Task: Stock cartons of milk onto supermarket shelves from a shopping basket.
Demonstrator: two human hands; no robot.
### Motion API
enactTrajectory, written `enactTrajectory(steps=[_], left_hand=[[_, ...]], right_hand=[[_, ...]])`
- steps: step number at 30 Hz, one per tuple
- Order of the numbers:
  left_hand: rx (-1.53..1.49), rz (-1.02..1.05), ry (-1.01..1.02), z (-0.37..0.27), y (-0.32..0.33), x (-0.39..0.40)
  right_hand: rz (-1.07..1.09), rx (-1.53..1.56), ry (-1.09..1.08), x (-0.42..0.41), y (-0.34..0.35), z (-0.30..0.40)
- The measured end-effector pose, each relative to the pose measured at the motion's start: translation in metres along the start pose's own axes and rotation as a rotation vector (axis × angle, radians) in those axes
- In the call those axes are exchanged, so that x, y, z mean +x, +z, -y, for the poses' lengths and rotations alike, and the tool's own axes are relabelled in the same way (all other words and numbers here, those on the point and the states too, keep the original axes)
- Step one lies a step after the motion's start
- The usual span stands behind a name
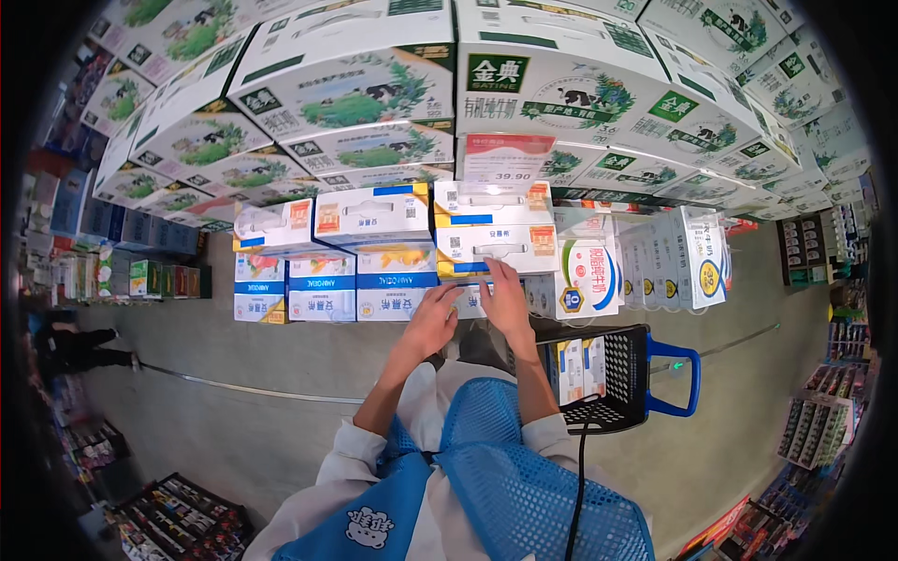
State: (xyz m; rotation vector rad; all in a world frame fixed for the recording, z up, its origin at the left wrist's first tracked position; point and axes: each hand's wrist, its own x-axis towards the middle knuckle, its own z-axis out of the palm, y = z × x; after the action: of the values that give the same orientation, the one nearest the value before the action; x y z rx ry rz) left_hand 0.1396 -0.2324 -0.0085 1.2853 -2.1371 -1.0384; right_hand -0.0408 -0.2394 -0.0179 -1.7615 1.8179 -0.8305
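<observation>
White, blue and yellow handled drink cartons form a low row before me. My left hand (431, 320) is at the front of the row, its fingers loosely bent near the lower edge of a carton. With its fingertips, my right hand (504, 298) touches the front edge of a white carton with a slotted handle (499, 249). Whether either hand grips anything is hard to tell. Another handled carton (373, 215) lies to the left. To the right stands a white milk carton (588, 278) with a blue and green curve.
Large white milk cases (561, 105) are stacked behind the row, with a red and white price sign (506, 160) before them. A black shopping basket with a blue handle (691, 382) stands at my right, holding cartons (582, 369). A person (77, 347) is at the far left.
</observation>
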Motion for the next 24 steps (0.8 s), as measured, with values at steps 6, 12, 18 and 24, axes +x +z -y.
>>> enactTrajectory(steps=[6,12,18,24], left_hand=[[0.012,-0.035,-0.012,-0.017,0.013,0.025],[-0.034,-0.044,-0.075,-0.019,0.037,0.036],[0.077,-0.05,-0.113,-0.023,0.05,0.039],[0.04,-0.079,-0.14,-0.026,0.051,0.05]], right_hand=[[-0.051,-0.071,-0.117,0.037,0.001,-0.022],[0.077,-0.233,-0.153,0.054,0.002,-0.039],[0.192,-0.177,-0.137,0.078,0.01,-0.057],[0.179,-0.157,-0.083,0.065,0.016,-0.05]])
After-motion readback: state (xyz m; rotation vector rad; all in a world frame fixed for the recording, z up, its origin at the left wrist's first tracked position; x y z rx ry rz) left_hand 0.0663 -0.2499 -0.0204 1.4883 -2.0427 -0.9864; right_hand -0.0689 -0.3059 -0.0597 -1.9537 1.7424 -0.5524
